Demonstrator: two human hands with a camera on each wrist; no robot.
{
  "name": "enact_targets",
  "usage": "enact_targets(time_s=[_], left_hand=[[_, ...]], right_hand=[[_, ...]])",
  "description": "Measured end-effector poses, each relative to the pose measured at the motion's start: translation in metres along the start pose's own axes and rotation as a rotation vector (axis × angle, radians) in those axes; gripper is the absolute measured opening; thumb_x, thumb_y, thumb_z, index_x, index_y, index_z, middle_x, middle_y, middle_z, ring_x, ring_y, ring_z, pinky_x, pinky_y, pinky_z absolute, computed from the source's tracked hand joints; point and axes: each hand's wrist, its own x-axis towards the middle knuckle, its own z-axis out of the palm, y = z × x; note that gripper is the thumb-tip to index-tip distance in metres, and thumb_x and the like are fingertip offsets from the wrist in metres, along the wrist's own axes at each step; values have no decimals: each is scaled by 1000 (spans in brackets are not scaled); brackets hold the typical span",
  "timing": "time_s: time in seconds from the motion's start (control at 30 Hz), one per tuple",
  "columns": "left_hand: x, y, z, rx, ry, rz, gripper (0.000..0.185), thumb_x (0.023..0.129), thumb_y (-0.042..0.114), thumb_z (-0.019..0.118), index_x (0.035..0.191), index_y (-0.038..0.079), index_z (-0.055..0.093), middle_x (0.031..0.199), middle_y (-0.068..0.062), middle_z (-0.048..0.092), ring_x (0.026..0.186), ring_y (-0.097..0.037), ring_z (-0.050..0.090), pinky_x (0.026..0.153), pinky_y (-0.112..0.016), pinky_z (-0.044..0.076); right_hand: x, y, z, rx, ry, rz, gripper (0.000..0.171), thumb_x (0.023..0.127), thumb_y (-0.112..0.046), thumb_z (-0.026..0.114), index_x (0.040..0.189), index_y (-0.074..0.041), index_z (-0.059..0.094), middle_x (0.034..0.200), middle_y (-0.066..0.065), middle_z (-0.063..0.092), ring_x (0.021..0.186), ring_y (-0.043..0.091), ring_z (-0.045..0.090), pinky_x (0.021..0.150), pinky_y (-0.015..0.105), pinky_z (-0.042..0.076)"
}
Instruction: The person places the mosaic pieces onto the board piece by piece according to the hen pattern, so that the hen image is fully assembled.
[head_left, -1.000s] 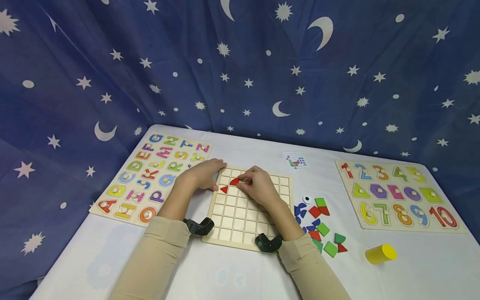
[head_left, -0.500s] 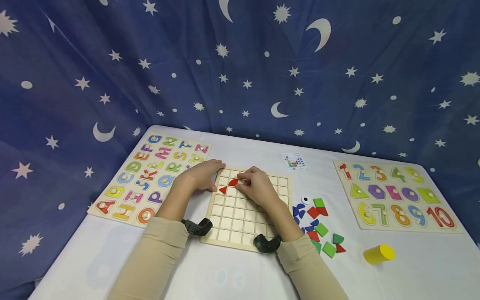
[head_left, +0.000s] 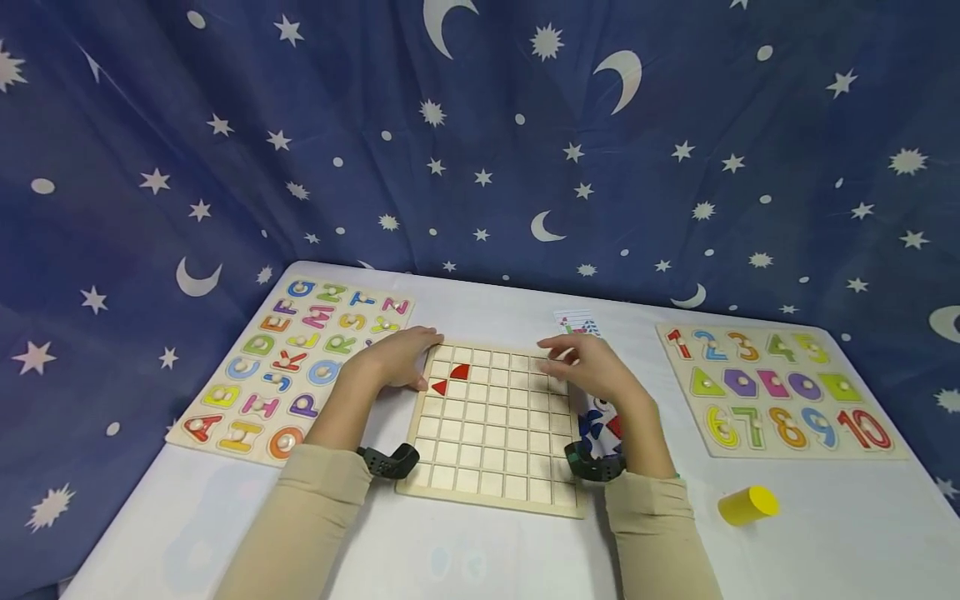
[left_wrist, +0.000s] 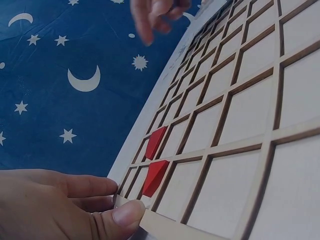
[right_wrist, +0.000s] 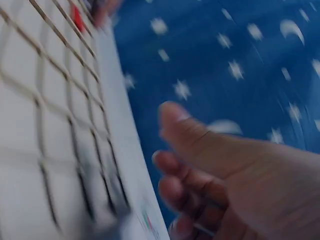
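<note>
A wooden grid board (head_left: 495, 433) lies in the middle of the white table. Two red pieces sit in its far left cells: a quarter-round (head_left: 461, 372) and a triangle (head_left: 439, 387), also seen as red pieces (left_wrist: 154, 160) in the left wrist view. My left hand (head_left: 397, 358) rests on the board's far left corner, thumb (left_wrist: 125, 215) on the rim, fingers straight. My right hand (head_left: 592, 367) hovers over the board's far right edge, fingers loosely curled and holding nothing. In the right wrist view the right hand (right_wrist: 225, 170) is blurred.
An alphabet puzzle board (head_left: 292, 358) lies at the left, a number and shape puzzle (head_left: 772, 387) at the right. A yellow cylinder (head_left: 746, 504) lies near the front right. A small picture card (head_left: 576, 322) sits behind the right hand. Loose blue and red pieces (head_left: 603, 421) show beside the right wrist.
My right hand has left the red quarter-round in its cell and moved right, to the board's far right edge. The left hand has stayed on the corner. The head view tilted down slightly.
</note>
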Motion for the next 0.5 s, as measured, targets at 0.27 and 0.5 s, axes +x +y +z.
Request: enact_targets(time_s=[0.27,0.5], left_hand=[[-1,-4,1,10,5,11,80,79,16,76,147,6,35,156,-14,26,146,-32,21,120,-46,19],[-2,-4,0,2,13,8,80,78,16,76,147,6,35,156,-14,26,145,-32,21,120,-46,19]], right_hand=[[-24,45,-33,-11,-146,244,33,82,-25,74,110,-12,64,97,8,57,91,23,50,75,29,45],[-26,59,-31,-5,-226,297,33,77,-23,79,105,-14,65,92,6,51,92,22,46,74,32,39]])
